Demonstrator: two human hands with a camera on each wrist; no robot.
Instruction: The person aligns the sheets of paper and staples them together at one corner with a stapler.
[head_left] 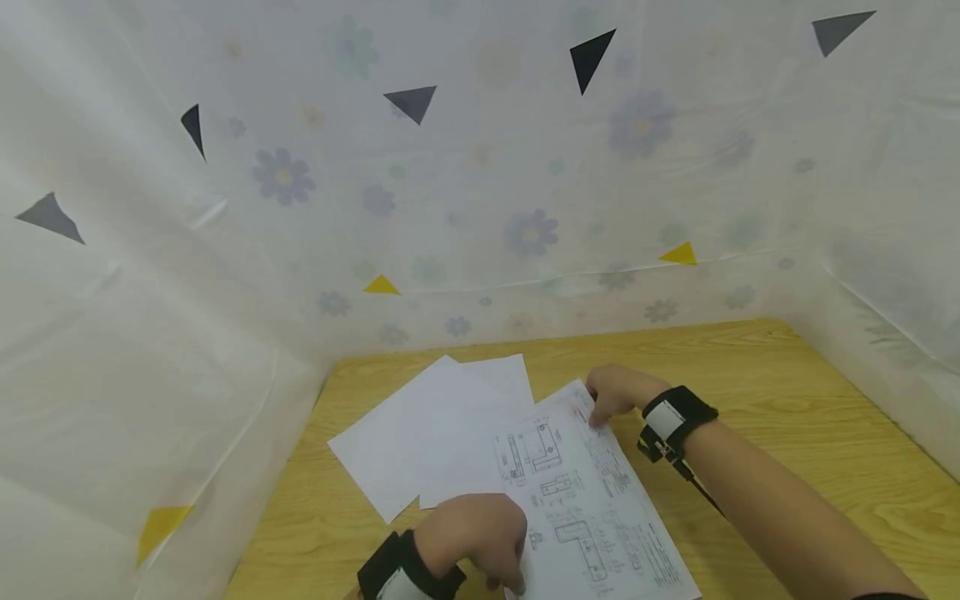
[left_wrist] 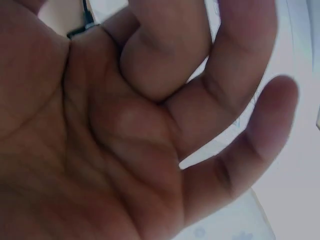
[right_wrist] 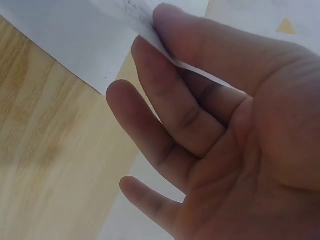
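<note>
Printed drawing sheet (head_left: 592, 500) lies on the wooden table (head_left: 787, 433), running from the far middle of the tabletop down toward the near edge, covered in technical line drawings and small text. Its left edge overlaps two blank white sheets (head_left: 427, 433) that lie fanned out beside it toward the left. The right hand (head_left: 615, 392) is at the sheet's far corner; the right wrist view shows that corner pinched between the thumb (right_wrist: 200, 45) and the index finger, with the other fingers loosely spread below and the paper lifted a little off the wood. The left hand (head_left: 476, 533) sits at the sheet's near left edge, knuckles up, fingers curled down onto the paper; whether it actually grips the edge or only rests there cannot be told, since the left wrist view shows just a blurred palm (left_wrist: 100, 140) with bent fingers and pale paper behind. Both wrists carry black straps. White flowered sheeting (head_left: 525, 208) with small triangles walls in the table.
</note>
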